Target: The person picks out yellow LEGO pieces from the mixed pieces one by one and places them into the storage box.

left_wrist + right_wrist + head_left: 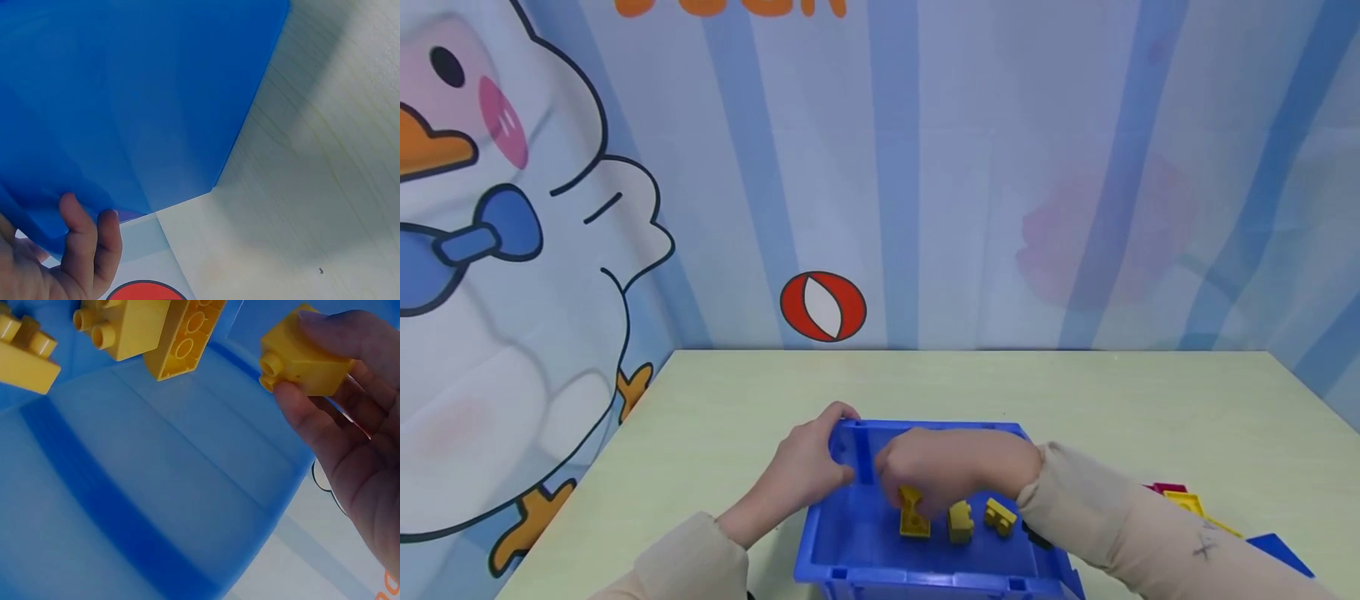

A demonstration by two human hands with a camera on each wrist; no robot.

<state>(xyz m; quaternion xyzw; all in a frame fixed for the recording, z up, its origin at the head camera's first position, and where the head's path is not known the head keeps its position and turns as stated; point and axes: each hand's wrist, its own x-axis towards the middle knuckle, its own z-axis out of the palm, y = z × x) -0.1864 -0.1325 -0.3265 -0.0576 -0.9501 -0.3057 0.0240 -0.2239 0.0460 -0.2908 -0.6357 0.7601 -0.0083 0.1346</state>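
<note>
A blue plastic bin [850,533] stands on the table in front of me. My left hand [808,454] grips its far left corner, thumb on the inner side and fingertips [76,215] against the outer wall in the left wrist view. Inside the bin, my right hand [936,467] pinches a yellow toy building brick [306,356] between thumb and fingers; in the head view the hand hides that brick. Lower in the bin lie a yellow brick with its hollow underside showing [915,527], a blocky yellow brick [960,522] and a smaller yellow brick [1000,517].
Right of the bin, partly behind my right sleeve [1120,508], lie red [1170,487], yellow [1183,501] and blue [1277,552] pieces. A striped cloth backdrop [955,208] with a printed duck rises behind the pale table [745,392].
</note>
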